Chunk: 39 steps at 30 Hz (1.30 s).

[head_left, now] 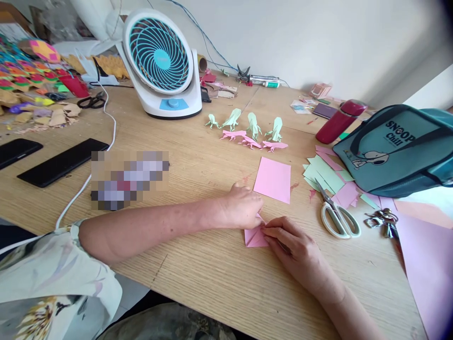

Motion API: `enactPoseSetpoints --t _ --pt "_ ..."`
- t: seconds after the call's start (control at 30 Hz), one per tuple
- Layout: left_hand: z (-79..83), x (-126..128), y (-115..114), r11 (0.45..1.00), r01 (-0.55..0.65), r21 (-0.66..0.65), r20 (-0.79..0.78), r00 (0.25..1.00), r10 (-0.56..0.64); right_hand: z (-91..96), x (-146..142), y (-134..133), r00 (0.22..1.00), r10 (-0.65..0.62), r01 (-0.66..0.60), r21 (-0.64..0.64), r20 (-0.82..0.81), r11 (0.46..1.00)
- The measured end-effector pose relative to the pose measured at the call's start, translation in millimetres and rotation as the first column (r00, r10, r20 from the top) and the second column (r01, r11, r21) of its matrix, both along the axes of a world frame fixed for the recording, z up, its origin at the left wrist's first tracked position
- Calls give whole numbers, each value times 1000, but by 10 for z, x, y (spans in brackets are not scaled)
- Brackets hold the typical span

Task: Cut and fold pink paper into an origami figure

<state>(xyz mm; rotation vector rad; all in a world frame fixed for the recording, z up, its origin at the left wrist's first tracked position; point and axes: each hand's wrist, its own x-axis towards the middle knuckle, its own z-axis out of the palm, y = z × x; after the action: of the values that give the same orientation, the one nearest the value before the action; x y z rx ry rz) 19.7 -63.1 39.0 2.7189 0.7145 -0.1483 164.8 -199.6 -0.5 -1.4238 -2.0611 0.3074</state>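
Note:
A small piece of pink origami paper (255,240) with fold creases lies on the wooden table near its front edge. My left hand (242,205) reaches over its far side, fingers closed at the paper and partly hiding it. With thumb and fingers together, my right hand (295,243) pinches the paper's right edge. Just beyond my hands lies a flat pink sheet (272,179). Farther back, pink folded figures (251,142) stand in a row in front of several pale green folded figures (253,123).
White-handled scissors (338,217), keys (384,219) and loose green and pink paper (323,172) lie to the right, beside a teal bag (399,151) and red flask (341,122). A fan (170,104) stands at the back. A white cable (113,127) crosses the left side.

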Motion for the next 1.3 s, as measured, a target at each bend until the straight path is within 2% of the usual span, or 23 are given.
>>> enactPoseSetpoints --t 0.07,0.2,0.4,0.5,0.67,0.77,0.97,1.07,1.2,1.3 --pt "-40 15 -9 1000 9 18 30 1000 -9 -27 3 -19 1000 -3 3 7 2 1000" --pt "-90 2 20 999 -16 -42 69 997 19 -31 1 -47 999 26 -26 10 20 1000" --pt "-108 -52 52 990 -51 -134 109 992 66 7 -5 -43 996 58 -62 45 70 997" --pt "-113 -73 16 990 -59 -126 148 986 77 0 -3 -55 994 67 -71 43 85 997" --pt "-145 -149 -81 1000 -5 -19 288 958 11 -50 1 -86 992 62 -65 26 105 998" --pt "-190 -217 -123 996 19 92 332 942 -48 -56 -15 -87 995 48 -51 26 88 998" --pt "-290 -302 -173 943 40 329 390 904 -175 75 -114 -40 996 31 -40 102 86 994" --pt "-315 -330 -189 927 58 371 432 873 -227 88 -124 -32 996 30 -40 108 88 993" --pt "-339 -387 -191 899 132 417 445 833 -328 3 -76 -62 994 37 -43 61 98 997" --pt "-358 -437 -180 894 157 419 469 806 -361 -35 -49 -81 993 43 -49 46 108 998"
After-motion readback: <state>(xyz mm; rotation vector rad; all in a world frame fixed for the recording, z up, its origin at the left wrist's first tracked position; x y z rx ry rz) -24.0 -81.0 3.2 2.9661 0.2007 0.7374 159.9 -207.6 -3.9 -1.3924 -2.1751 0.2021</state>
